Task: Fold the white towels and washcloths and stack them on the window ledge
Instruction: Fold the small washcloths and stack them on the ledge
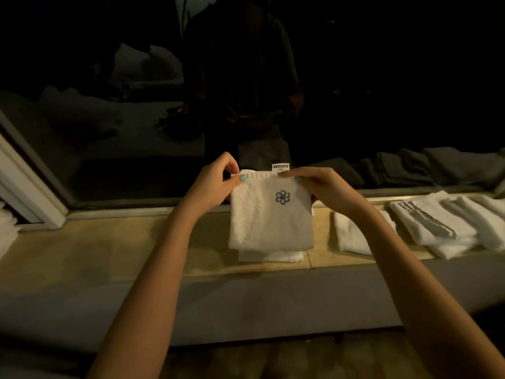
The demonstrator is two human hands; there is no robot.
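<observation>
Head view, dim light. Washcloth (270, 214) held upright over the ledge (136, 242), already folded to a small square. Left hand (216, 184) pinches its top left corner, thumb in front. Right hand (319, 187) pinches the top right corner. Hands are apart, one per corner, the top edge taut between them. A folded cloth (270, 256) lies on the ledge directly below; cannot tell whether the hanging edge touches it.

Step, as I judge it: squaring the fold before laying it on that cloth. Keep both corners level, layers aligned at the top hem, lower it flat so the edges match the cloth beneath, then press it smooth.

More folded towels (442, 225) lie along the ledge to the right.

Markings: a dark blue looped emblem (281, 197) stitched near the top, without letters. A white tag (280, 167) stands up from the top hem, its dark print too small to read.
</observation>
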